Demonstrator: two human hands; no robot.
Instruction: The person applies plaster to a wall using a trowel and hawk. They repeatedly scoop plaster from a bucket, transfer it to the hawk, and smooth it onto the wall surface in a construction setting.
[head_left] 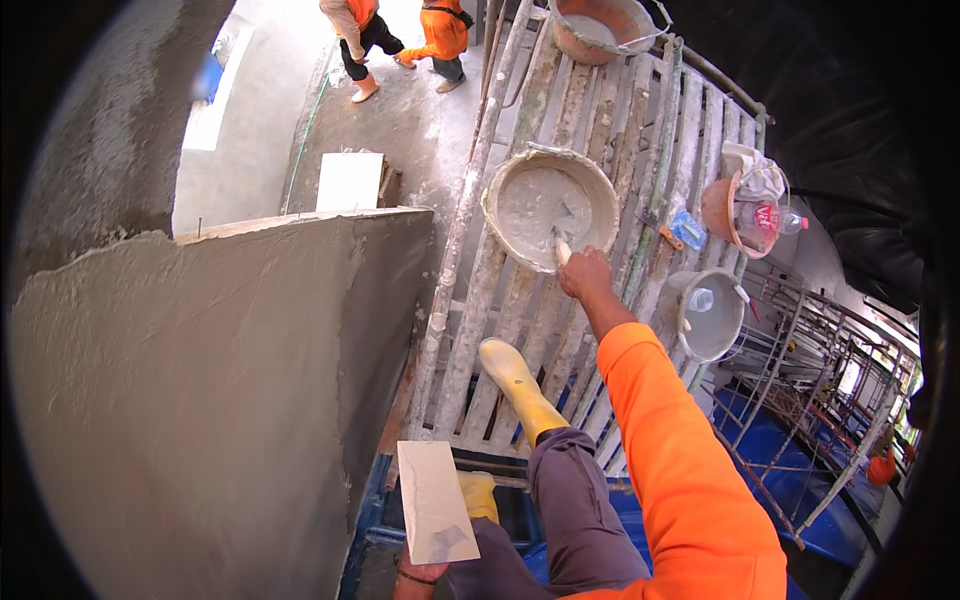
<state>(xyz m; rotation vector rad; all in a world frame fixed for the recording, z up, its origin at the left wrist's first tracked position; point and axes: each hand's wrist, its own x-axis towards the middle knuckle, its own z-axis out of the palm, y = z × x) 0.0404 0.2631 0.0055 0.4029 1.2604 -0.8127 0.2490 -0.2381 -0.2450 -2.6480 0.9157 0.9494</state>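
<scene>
My right hand point(585, 274) reaches forward in an orange sleeve and grips the wooden handle of a trowel point(563, 240). The trowel's blade sits in the grey mortar inside a round plaster-caked pan point(498, 190) on the scaffold planks. My left hand point(418, 575) is low at the bottom edge and holds a flat rectangular plaster board point(432, 500) with a smear of mortar on its near end. A freshly plastered grey wall point(200, 400) stands to the left. My yellow boot point(515, 385) rests on the planks.
The scaffold deck of worn wooden planks point(600, 130) carries another bucket point(600, 25) at the far end, a grey bucket point(728, 335) and an orange container with bottles point(716, 205) to the right. Two people in orange point(400, 35) stand on the ground below. Scaffold pipes point(800, 400) drop off to the right.
</scene>
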